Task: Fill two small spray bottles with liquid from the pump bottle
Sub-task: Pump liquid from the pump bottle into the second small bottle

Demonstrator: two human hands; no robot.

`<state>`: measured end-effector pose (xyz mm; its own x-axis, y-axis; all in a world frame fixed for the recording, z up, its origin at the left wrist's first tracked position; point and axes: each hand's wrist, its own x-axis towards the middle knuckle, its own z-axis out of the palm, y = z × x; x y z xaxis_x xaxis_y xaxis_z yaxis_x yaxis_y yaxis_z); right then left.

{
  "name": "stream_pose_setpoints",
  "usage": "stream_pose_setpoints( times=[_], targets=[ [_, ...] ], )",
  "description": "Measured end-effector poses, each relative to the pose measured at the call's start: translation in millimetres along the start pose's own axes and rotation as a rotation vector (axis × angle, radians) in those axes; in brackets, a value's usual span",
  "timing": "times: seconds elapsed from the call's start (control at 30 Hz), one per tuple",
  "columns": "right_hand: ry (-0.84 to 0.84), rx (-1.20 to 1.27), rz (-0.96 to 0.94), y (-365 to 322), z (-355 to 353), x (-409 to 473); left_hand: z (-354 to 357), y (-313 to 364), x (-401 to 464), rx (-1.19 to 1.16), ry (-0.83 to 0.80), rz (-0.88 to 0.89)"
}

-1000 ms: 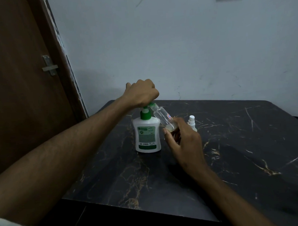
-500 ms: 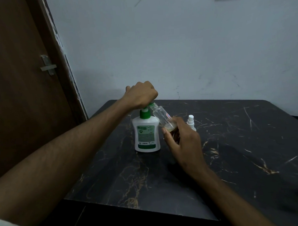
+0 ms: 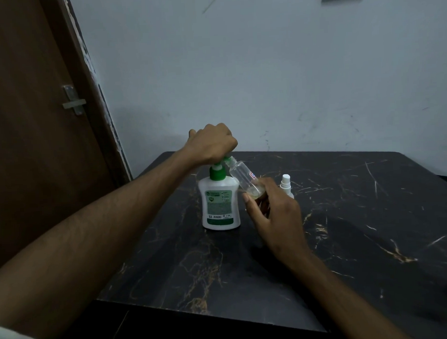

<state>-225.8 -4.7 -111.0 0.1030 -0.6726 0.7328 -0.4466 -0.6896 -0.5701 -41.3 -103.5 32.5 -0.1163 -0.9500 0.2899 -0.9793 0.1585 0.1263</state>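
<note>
Dark marble table [image 3: 347, 215]: left hand [image 3: 212, 144] fisted on pump bottle [image 3: 220, 205] head; right hand [image 3: 275, 215] grips tilted clear bottle [image 3: 243, 176], apparently under spout.

Labels on the pump bottle [image 3: 220, 204] and clear spray bottle [image 3: 244, 177] are too blurred to read.

The left hand [image 3: 212, 144] hides the pump bottle's [image 3: 220, 205] head. At its three o'clock, the right hand [image 3: 275, 218] covers the clear spray bottle's [image 3: 243, 177] base.
</note>
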Motion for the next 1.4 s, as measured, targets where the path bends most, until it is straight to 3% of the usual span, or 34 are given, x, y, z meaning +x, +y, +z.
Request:
stream_pose_setpoints(
  times=[0.77, 1.4],
  targets=[
    [-0.008, 0.000, 0.015, 0, -1, -1, 0, 2, 2, -0.029, -0.090, -0.010],
    [-0.024, 0.001, 0.007, 0, -2, 1, 2, 1, 3, -0.151, -0.013, -0.145]
  ],
)
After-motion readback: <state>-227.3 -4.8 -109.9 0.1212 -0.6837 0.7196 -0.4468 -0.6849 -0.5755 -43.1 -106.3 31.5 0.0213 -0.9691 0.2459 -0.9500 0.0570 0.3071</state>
